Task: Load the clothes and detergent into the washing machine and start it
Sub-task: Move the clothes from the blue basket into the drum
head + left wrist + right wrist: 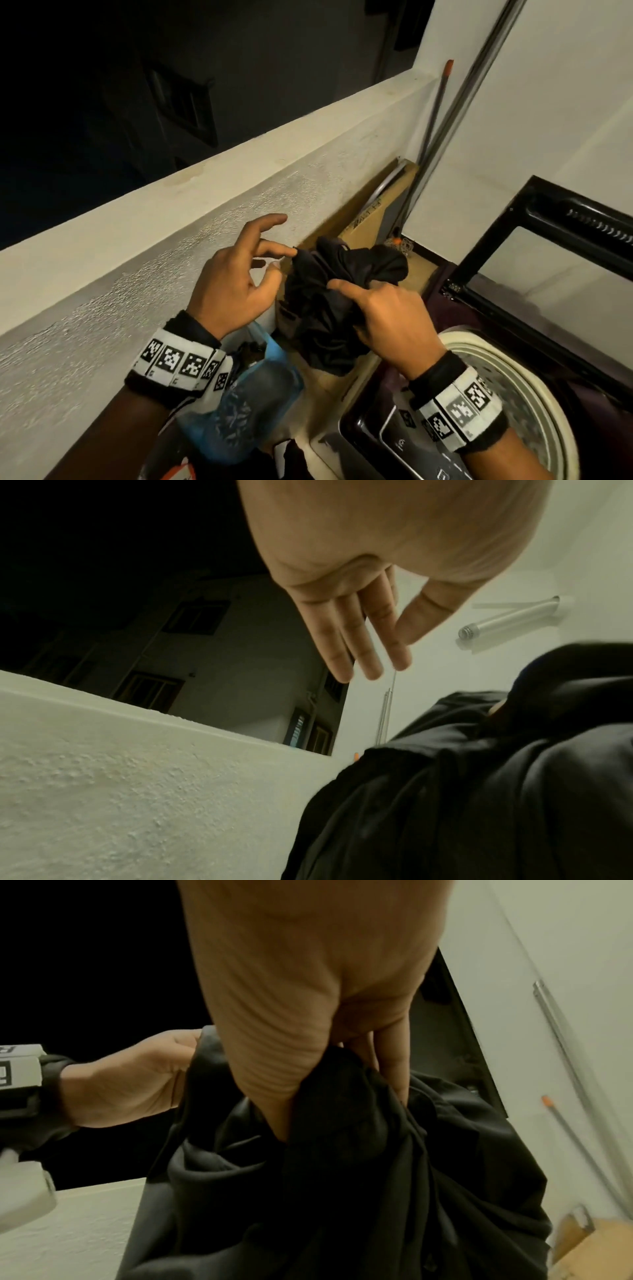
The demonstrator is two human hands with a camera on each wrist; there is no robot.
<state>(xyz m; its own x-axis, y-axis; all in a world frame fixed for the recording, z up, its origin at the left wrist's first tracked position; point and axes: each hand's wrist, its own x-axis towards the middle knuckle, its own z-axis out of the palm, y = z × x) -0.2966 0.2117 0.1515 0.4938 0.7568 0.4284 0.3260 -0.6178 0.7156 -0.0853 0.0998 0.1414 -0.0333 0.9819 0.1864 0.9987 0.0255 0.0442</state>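
1. Head view shows the right hand (pixel 387 318) grasping a bunched-up black soft cloth garment (pixel 335 294). It is held up in the air, just left of the open round drum of the white and dark top-loading washing machine (pixel 534 407).
2. The thumb and fingers of the right hand are curled tight into the cloth, and the right wrist view shows this too.
3. The left hand (pixel 236 277) is released, with its fingers spread and loose. One fingertip looks to touch the edge of the garment, but it does not hold it. In the left wrist view the fingers (pixel 359 647) are straight and hold nothing.
4. The dark glass lid of the machine (pixel 548 246) stands up and open at the right.
5. A blue see-through plastic bag with dark things inside (pixel 246 404) sits low, under the left wrist. I cannot tell what is in it.
6. I think the step in hand is loading the clothes. The garment is not in the drum yet.
7. The next move calls for the right hand to carry the garment to the right, over the round opening, and then let go so it drops in.
8. The cloth hangs down long and floppy, so it needs to clear the rim and not catch on the edge.
9. The detergent and the start button come after that, I think.
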